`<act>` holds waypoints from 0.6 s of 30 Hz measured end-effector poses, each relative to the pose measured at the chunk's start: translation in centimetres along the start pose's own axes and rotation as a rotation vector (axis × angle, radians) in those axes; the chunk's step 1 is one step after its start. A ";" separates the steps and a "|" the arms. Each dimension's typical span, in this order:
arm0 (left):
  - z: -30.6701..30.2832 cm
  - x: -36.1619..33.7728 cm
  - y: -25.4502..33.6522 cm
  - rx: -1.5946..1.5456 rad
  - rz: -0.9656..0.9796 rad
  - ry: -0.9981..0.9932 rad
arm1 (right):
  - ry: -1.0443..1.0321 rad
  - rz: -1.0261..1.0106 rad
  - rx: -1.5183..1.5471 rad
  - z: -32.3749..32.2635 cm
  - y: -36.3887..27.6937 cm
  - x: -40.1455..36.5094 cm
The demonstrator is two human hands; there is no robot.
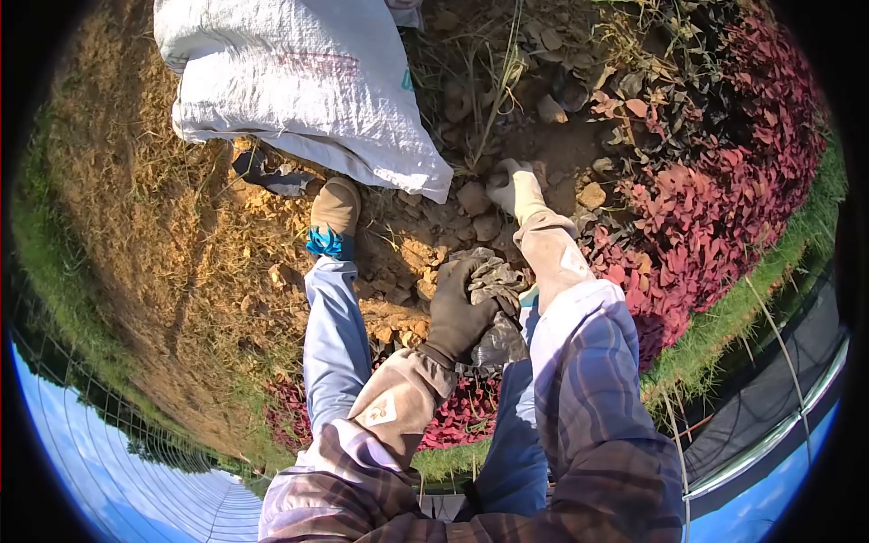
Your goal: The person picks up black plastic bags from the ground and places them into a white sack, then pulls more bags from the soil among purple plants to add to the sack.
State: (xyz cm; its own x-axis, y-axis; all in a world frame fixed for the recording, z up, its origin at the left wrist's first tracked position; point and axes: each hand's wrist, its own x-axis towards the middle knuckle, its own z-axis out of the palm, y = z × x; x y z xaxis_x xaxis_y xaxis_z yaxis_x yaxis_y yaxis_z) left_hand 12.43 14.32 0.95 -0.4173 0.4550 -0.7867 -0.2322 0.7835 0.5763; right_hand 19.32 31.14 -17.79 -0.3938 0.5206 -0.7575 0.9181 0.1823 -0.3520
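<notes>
My left hand (pixel 460 312), in a dark brown glove, has its fingers wrapped round a crumpled grey-black plastic sheet (pixel 498 282) between my legs. Farther forward, my right hand (pixel 518 190), in a pale glove, is down at the soil beside some stones (pixel 472 197). Its fingers are curled, and anything within them is hidden. A white woven sack (pixel 303 81) lies to the left of my right hand, with its corner pointing towards that hand.
Red-leaved plants (pixel 715 217) border the dug soil on the right. A scrap of dark plastic (pixel 276 176) lies near my left shoe (pixel 336 210). Dry grass and clods cover the left slope, and wire fencing (pixel 136 452) shows at the lower left.
</notes>
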 end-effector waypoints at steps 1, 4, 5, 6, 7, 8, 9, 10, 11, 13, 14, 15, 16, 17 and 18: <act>0.0 -0.1 0.0 0.005 -0.005 -0.009 | -0.001 -0.028 0.091 -0.2 0.9 0.1; 0.1 -0.1 -0.1 0.017 -0.008 -0.028 | -0.221 -0.100 0.578 -2.8 3.1 -1.0; 0.2 -0.1 -0.3 0.015 -0.004 -0.031 | -0.273 -0.255 0.647 -2.4 5.5 -0.5; 0.3 -0.1 -0.4 0.015 0.002 -0.034 | -0.344 -0.169 0.917 -2.3 5.4 -0.7; 0.3 -0.1 -0.4 0.012 0.006 -0.031 | -0.413 -0.076 1.187 -2.2 5.0 -1.1; 0.3 -0.1 -0.4 0.011 0.009 -0.028 | -0.481 0.023 1.457 -2.5 3.8 -1.7; 0.3 -0.2 -0.4 0.011 0.012 -0.025 | -0.427 0.084 1.427 -2.7 2.7 -2.2; 0.3 -0.2 -0.4 0.005 0.007 -0.030 | -0.372 0.146 1.397 -3.4 1.0 -2.9; 0.4 -0.3 -0.4 -0.002 0.002 -0.036 | -0.319 0.207 1.365 -3.7 0.1 -3.2; 0.3 -0.4 -0.1 -0.014 -0.015 -0.042 | -0.234 0.095 1.290 -1.7 2.0 -2.1; 0.2 -0.4 0.3 -0.018 -0.028 -0.043 | -0.191 0.040 1.251 -0.9 2.6 -1.7; 0.1 -0.3 0.5 -0.022 -0.040 -0.043 | -0.162 0.004 1.174 -0.4 3.4 -1.5; 0.3 -0.3 0.2 -0.013 -0.026 -0.045 | -0.132 -0.032 1.096 -0.3 3.5 -1.5; 0.5 -0.2 -0.3 -0.005 -0.011 -0.047 | -0.104 -0.067 1.016 -0.3 3.7 -1.5; 0.8 -0.2 -0.6 0.003 0.004 -0.049 | -0.087 -0.060 1.007 -0.2 3.9 -1.7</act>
State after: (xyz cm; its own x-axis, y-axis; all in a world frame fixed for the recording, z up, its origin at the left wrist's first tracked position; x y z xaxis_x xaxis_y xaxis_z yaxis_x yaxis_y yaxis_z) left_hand 13.33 14.08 0.63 -0.3746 0.4786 -0.7941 -0.2282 0.7825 0.5793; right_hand 23.54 31.18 -17.76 -0.4767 0.4635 -0.7469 0.4473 -0.6035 -0.6601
